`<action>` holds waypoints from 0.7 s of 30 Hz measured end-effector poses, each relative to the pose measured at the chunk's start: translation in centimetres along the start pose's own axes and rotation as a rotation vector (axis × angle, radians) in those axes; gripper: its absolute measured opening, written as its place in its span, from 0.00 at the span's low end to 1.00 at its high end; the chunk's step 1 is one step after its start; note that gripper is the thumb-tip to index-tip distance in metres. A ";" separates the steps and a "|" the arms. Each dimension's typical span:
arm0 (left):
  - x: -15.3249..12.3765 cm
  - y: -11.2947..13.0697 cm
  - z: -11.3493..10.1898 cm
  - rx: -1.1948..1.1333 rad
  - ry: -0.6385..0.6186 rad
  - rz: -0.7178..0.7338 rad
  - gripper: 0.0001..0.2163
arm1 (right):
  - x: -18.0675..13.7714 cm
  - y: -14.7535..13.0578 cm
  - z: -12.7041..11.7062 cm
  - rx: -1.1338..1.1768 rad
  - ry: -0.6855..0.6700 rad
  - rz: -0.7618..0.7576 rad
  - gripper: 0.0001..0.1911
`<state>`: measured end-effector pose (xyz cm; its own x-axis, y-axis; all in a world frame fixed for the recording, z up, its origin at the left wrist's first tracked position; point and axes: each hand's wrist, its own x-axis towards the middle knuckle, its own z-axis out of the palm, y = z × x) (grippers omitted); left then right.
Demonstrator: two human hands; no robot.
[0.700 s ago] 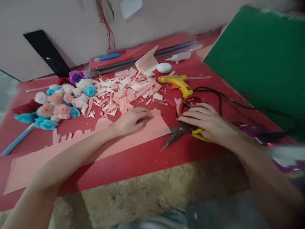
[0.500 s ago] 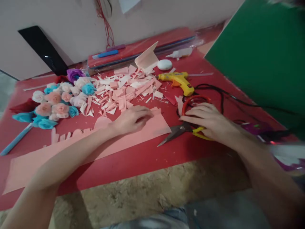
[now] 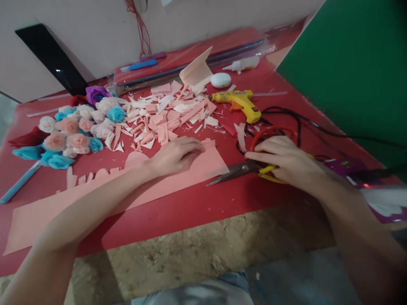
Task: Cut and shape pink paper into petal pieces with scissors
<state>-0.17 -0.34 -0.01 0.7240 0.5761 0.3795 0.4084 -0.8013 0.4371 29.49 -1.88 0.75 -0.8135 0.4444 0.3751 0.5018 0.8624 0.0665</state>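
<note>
A long strip of pink crepe paper (image 3: 200,171) lies along the front of the red table. My left hand (image 3: 173,156) rests on its right part, fingers curled and pressing the paper down. To the right, my right hand (image 3: 284,159) is closed around the red and yellow handles of large scissors (image 3: 240,170). The dark blades point left, with the tip just in front of the paper's lower right corner. Small cut pink pieces (image 3: 82,178) and a rounded pink piece (image 3: 136,159) lie along the strip's back edge. My left fingertips are partly hidden.
Pink and white scraps (image 3: 162,116) are heaped behind my left hand. Paper roses (image 3: 78,142) cluster at left. A yellow glue gun (image 3: 240,101), its black cable, a white oval case (image 3: 221,80) and a glue bottle (image 3: 243,63) sit behind. A green board (image 3: 349,76) stands at right.
My right hand and the scissors have shifted slightly to the right. My left hand stays on the paper. The camera view has tilted a little.
</note>
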 end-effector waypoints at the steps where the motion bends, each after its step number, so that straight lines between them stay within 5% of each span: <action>1: 0.0 0.0 0.0 -0.003 0.001 0.000 0.10 | 0.0 0.0 0.0 -0.001 -0.003 -0.003 0.25; 21: 0.0 -0.1 0.3 -0.050 0.008 -0.022 0.10 | 0.4 -1.3 -0.1 -0.029 -0.092 -0.009 0.29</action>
<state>-0.05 -0.34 -0.28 0.7105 0.5948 0.3761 0.3955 -0.7795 0.4857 28.52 -2.82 0.94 -0.8411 0.4583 0.2874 0.5015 0.8597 0.0968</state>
